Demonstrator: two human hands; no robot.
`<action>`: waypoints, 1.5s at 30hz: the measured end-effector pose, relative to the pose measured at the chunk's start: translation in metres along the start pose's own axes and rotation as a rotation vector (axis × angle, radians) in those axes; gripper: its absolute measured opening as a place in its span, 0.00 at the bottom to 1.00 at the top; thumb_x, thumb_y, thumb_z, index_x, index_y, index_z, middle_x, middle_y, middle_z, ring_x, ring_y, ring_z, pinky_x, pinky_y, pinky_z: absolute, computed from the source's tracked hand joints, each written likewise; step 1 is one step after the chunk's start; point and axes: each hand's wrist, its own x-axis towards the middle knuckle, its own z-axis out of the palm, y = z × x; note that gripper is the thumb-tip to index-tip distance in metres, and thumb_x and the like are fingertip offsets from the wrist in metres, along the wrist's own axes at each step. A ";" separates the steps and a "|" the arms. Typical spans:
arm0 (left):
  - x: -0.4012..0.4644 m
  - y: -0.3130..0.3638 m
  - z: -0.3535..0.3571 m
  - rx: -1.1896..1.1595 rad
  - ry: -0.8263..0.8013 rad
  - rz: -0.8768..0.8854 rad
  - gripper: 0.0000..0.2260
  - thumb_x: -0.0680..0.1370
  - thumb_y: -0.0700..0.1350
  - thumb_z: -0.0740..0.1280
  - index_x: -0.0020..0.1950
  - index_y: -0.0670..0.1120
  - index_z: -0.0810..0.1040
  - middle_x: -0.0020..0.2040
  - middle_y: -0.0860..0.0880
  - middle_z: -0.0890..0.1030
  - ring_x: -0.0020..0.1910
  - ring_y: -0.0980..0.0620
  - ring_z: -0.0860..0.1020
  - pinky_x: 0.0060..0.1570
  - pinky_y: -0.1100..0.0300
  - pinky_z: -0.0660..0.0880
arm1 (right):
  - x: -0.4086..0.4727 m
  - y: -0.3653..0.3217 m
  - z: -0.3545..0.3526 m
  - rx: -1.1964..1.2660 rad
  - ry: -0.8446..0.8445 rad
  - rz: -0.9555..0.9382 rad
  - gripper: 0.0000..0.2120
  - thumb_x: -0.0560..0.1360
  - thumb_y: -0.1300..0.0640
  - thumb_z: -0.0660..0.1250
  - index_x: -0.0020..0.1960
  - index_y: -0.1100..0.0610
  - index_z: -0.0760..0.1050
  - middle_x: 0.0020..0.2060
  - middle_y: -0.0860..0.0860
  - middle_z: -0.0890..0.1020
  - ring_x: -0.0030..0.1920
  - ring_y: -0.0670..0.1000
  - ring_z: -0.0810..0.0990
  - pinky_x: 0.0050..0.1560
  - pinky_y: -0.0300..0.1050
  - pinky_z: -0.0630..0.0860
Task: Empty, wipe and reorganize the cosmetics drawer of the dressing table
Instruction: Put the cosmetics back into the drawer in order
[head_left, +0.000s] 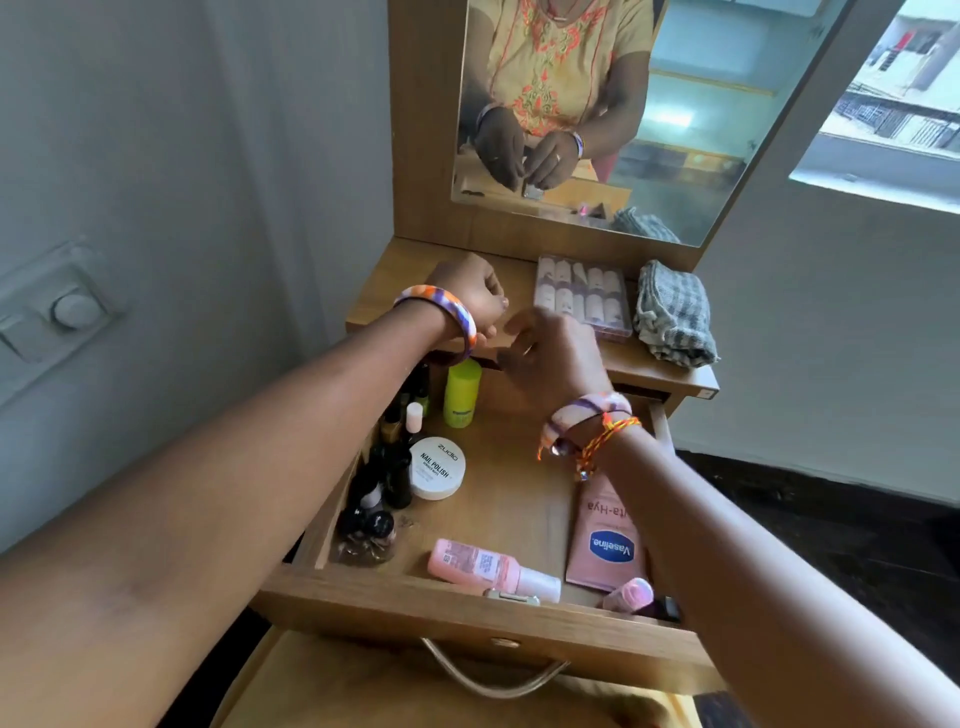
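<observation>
The wooden cosmetics drawer (395, 610) stands pulled out. Inside are a lime-green bottle (462, 393), a white nail polish jar (437, 467), dark small bottles (387, 478) along the left wall, a pink bottle (480, 565) lying flat and a pink Vaseline tube (605, 535). My left hand (472, 299) is a fist over the tabletop's front edge. My right hand (553, 356), blurred, meets it fingertip to fingertip. In the mirror (701, 130) both hands pinch one small shiny item (533, 191); seen directly, it is hidden behind my fingers.
On the tabletop (395, 280) lie a clear box of false nails (584, 299) and a folded grey checked cloth (672, 314). A metal handle (493, 683) hangs from the drawer front. A wall with a switch plate (62, 306) is at the left, a window (893, 104) at the right.
</observation>
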 end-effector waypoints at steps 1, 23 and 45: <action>0.002 0.004 0.002 0.018 0.012 0.006 0.07 0.77 0.39 0.63 0.39 0.44 0.74 0.41 0.41 0.82 0.42 0.43 0.82 0.47 0.54 0.79 | 0.010 0.003 -0.010 -0.014 0.061 0.016 0.16 0.73 0.57 0.67 0.60 0.57 0.75 0.54 0.57 0.81 0.58 0.58 0.77 0.56 0.45 0.72; -0.001 0.024 0.026 0.139 -0.043 -0.037 0.15 0.79 0.44 0.59 0.57 0.33 0.75 0.56 0.35 0.80 0.54 0.39 0.80 0.54 0.50 0.76 | 0.017 0.044 -0.023 -0.093 0.067 0.374 0.14 0.80 0.58 0.55 0.62 0.62 0.70 0.63 0.60 0.75 0.63 0.61 0.73 0.59 0.48 0.70; -0.059 0.007 0.009 -0.211 -0.255 -0.335 0.09 0.79 0.32 0.60 0.39 0.36 0.73 0.36 0.44 0.77 0.34 0.53 0.75 0.37 0.63 0.76 | -0.058 0.036 -0.066 0.857 0.069 0.732 0.16 0.69 0.75 0.68 0.56 0.67 0.78 0.53 0.61 0.80 0.55 0.60 0.81 0.54 0.52 0.79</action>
